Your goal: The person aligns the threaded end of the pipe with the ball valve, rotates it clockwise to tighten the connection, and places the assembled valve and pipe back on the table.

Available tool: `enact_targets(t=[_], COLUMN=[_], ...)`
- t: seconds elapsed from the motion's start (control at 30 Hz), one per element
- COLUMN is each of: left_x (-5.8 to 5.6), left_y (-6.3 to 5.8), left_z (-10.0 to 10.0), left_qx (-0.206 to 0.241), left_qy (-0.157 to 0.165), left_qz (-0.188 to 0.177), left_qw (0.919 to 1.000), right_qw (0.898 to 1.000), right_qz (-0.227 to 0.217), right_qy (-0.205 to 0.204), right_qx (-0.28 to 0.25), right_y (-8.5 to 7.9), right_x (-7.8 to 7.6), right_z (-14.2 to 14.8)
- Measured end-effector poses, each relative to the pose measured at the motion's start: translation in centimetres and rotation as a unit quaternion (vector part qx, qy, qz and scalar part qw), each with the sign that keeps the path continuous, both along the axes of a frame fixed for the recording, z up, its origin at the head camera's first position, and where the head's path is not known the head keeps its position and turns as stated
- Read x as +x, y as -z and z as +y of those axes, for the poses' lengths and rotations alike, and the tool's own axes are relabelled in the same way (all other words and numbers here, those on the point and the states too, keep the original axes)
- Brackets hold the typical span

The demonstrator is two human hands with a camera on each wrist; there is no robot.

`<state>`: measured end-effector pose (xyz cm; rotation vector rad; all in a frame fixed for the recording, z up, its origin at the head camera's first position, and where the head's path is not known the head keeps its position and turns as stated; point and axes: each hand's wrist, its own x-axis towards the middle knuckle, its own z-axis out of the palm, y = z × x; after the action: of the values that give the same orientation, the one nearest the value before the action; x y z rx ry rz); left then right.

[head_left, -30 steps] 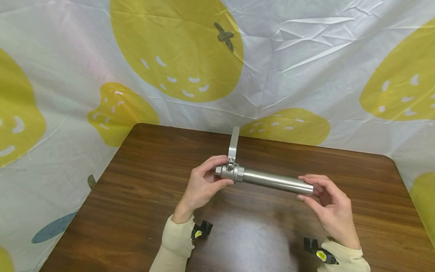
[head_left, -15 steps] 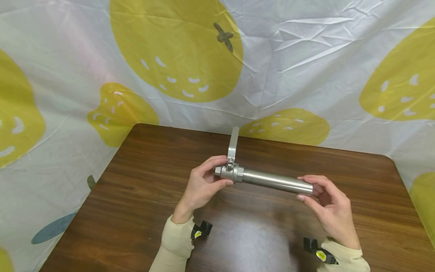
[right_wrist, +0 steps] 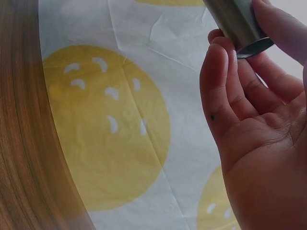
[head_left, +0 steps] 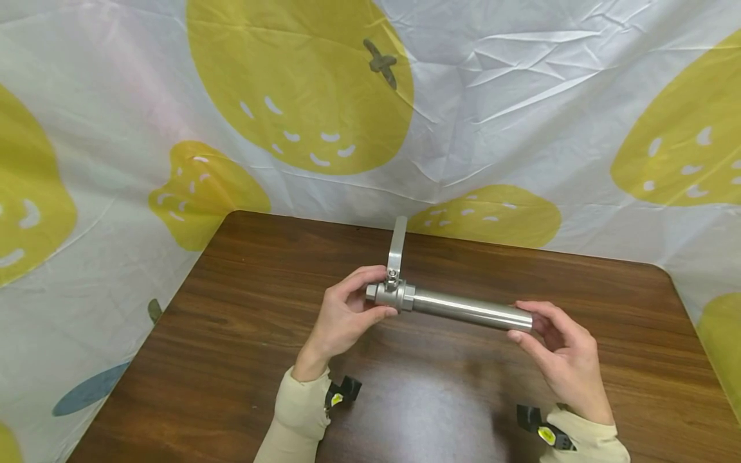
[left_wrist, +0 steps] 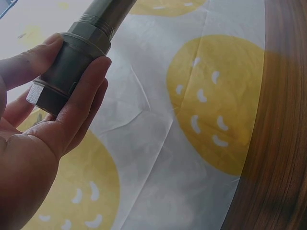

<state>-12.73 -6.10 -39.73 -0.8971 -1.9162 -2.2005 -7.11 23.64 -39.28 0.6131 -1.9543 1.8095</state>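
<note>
Two-handedly held over the wooden surface (head_left: 191,360), with steel tube (head_left: 469,309) joined to lever valve (head_left: 390,296). Clamped at the tube's free end by the right grip (head_left: 570,355), and around the valve body by the left grip (head_left: 341,316). Barely changed since a second ago, except for right fingertips (head_left: 528,305) slightly nearer the tube's end: probably only regripping, without parting the joint.

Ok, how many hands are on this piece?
2: the left hand grips the ball valve, and the right hand holds the metal tube at its open end.
</note>
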Motion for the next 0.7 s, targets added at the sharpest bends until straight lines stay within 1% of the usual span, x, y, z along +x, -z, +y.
enact_targets(t=[0.23,0.4,0.7], left_x=[0.04,0.02,-0.02], left_y=[-0.1,-0.05,-0.01], left_z=[0.01,-0.02,0.03], left_qx=[0.0,0.001,0.003], left_qy=[-0.001,0.001,0.0], left_qz=[-0.006,-0.002,0.003], left_qw=[1.0,1.0,1.0], right_qw=[1.0,1.0,0.999], right_qz=[-0.003,-0.003,0.005], right_qy=[0.012,0.023,-0.011], right_qx=[0.009,0.014,-0.03], right_y=[0.05,0.1,0.67], right_x=[-0.03,-0.07,-0.33], right_z=[0.08,0.12,0.4])
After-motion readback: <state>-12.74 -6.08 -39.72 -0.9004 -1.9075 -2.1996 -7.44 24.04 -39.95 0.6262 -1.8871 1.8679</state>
